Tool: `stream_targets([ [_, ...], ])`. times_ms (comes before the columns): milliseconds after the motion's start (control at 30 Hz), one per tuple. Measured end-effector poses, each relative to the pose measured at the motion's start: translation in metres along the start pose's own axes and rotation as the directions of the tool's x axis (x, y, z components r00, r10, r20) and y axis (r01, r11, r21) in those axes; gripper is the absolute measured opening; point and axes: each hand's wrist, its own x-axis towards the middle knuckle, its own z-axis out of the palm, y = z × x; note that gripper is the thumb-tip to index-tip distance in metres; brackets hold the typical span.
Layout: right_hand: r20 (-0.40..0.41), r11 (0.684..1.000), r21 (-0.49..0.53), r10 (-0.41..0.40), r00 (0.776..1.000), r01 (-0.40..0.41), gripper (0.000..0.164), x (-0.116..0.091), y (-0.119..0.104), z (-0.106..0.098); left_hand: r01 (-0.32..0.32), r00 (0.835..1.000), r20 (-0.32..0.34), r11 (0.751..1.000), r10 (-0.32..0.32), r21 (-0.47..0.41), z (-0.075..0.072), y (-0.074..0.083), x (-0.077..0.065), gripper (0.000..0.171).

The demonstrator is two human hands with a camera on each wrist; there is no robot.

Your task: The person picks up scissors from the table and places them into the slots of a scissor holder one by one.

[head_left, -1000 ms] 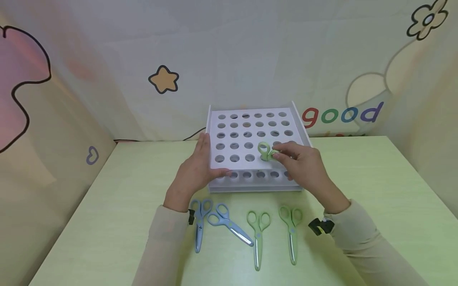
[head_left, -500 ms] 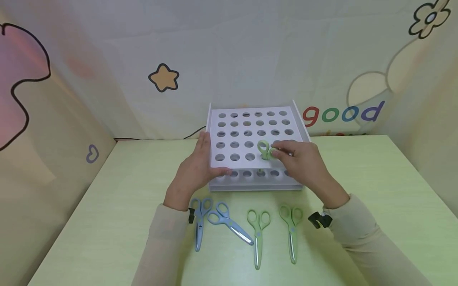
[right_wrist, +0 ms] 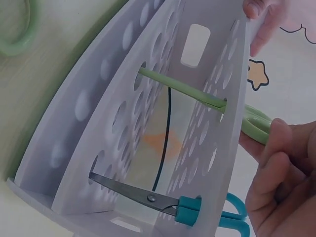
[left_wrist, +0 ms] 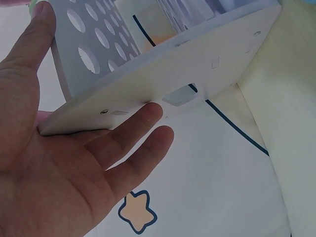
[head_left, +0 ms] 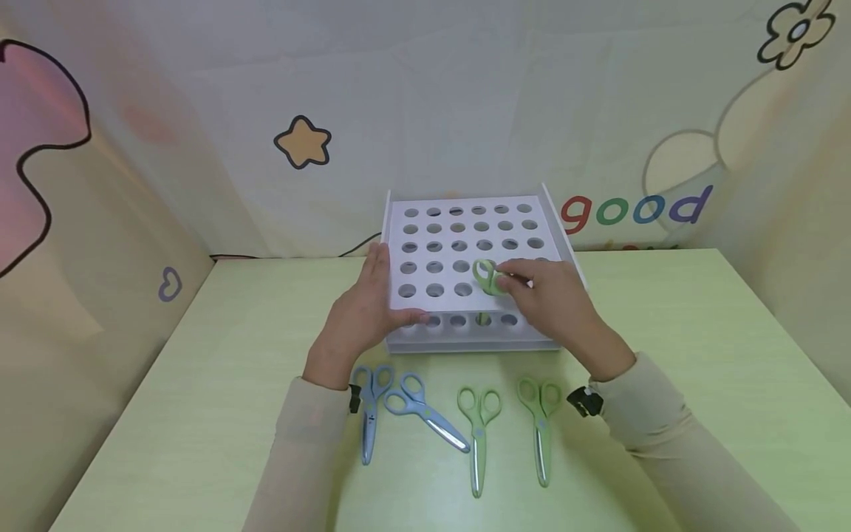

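A white tiered rack (head_left: 448, 278) with rows of round holes stands at the table's back. My left hand (head_left: 359, 314) steadies it, straight fingers along its left wall and thumb at the top panel's front edge. My right hand (head_left: 558, 303) pinches the handle of green scissors (right_wrist: 182, 88). Its blades point down through a top-panel hole, and the tip enters a hole in the panel below. In the right wrist view, teal-handled scissors (right_wrist: 187, 210) sit in another hole; my right hand hides them in the head view.
On the pale table (head_left: 199, 414), before the rack, lie blue scissors (head_left: 369, 428), a second blue pair (head_left: 432, 420), green scissors (head_left: 478, 443) and another green pair (head_left: 541, 436). A printed backdrop (head_left: 425, 111) rises close behind the rack.
The green scissors in my right hand have sunk lower, their blades now showing at the lower panel's hole. My right hand has shifted slightly left; my left hand stays on the rack.
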Motion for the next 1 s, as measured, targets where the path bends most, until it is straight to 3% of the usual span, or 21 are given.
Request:
stream_targets([
  [167,0.041,0.995,0.065,0.068,0.997,-0.071,0.028,0.001,0.001,0.001,-0.015,1.000,-0.020,1.000,0.015,-0.003,0.000,-0.002,0.000,0.125],
  [767,0.020,0.983,0.162,0.085,0.996,-0.088,0.036,-0.006,0.003,0.007,0.008,1.000,-0.001,1.000,-0.008,-0.009,0.001,-0.002,0.000,0.125],
  [1000,-0.089,0.958,0.275,0.108,0.990,-0.080,0.033,-0.022,-0.001,-0.002,0.029,0.999,0.022,1.000,-0.029,-0.002,-0.001,-0.001,0.000,0.126],
])
